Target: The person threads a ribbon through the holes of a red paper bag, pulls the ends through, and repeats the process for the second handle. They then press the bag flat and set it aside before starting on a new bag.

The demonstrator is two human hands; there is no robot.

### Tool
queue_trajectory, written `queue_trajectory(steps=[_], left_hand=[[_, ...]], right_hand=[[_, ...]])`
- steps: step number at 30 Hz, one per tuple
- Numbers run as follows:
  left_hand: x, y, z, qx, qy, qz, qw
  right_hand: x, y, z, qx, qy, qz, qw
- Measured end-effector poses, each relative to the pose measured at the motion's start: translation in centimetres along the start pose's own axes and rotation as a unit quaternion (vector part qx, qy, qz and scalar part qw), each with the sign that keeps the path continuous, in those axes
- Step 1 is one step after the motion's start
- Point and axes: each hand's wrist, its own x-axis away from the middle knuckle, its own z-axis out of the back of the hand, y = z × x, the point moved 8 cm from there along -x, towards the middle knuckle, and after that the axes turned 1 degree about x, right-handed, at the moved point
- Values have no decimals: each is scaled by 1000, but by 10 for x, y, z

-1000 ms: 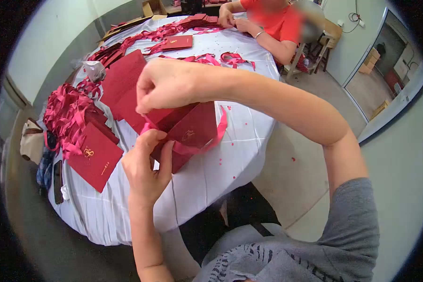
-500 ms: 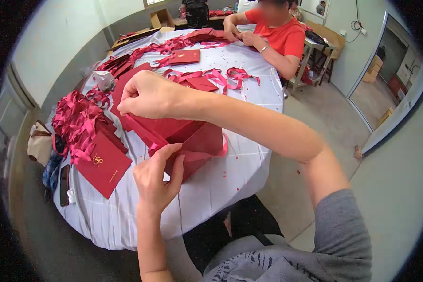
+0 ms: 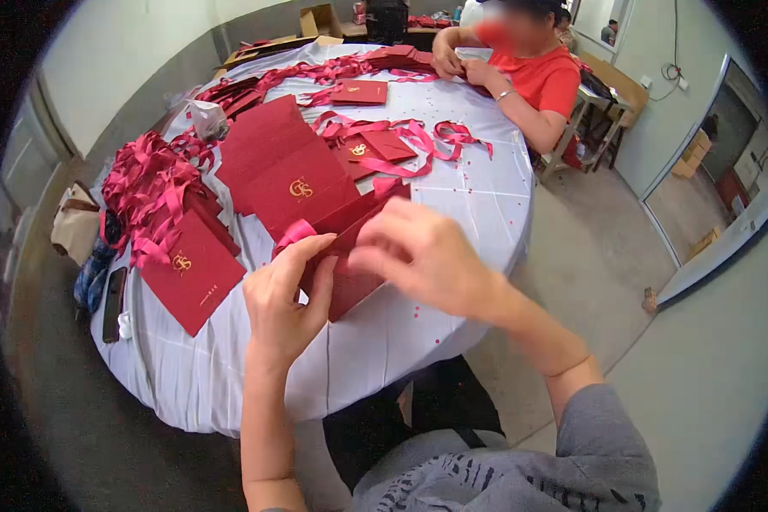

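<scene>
Resting at the near edge of the round table (image 3: 478, 205), a dark red paper bag (image 3: 356, 288) lies folded flat between the person's two hands. It is matt, deep crimson card with sharp creases. One panel stands up slightly toward the far side, and a glossy pink ribbon (image 3: 293, 232) loops out at its left corner.

The left hand (image 3: 283, 299) comes up from below, its fingers closed together and pinching the bag's left edge just where the ribbon emerges. The right hand (image 3: 427, 256) reaches in from the right with its back to the camera. Its fingers are curled down tight over the bag's upper edge, and their tips almost meet those of the left hand.

Just beyond, a stack of flat red bags (image 3: 292, 175) shows a gold monogram. To the left lies another red bag (image 3: 192, 277) with the same mark, partly under a heap of pink ribbons (image 3: 145, 192). A dark phone (image 3: 111, 299) sits near the table's left rim, and a tan handbag (image 3: 72, 230) lies farther left, off the table. At the far side a co-worker in a red shirt (image 3: 550, 77) has both hands on more red pieces.
</scene>
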Motion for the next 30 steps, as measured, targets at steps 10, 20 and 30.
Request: queue_trajectory(steps=[10, 20, 30], left_hand=[[-13, 15, 2, -51, 10, -26, 998], [-36, 45, -20, -195, -111, -83, 971], [-45, 40, -39, -221, -128, -31, 966]], right_hand=[[64, 52, -21, -294, -149, -194, 924], [103, 82, 37, -166, -108, -214, 957], [123, 97, 60, -346, 74, -282, 892]])
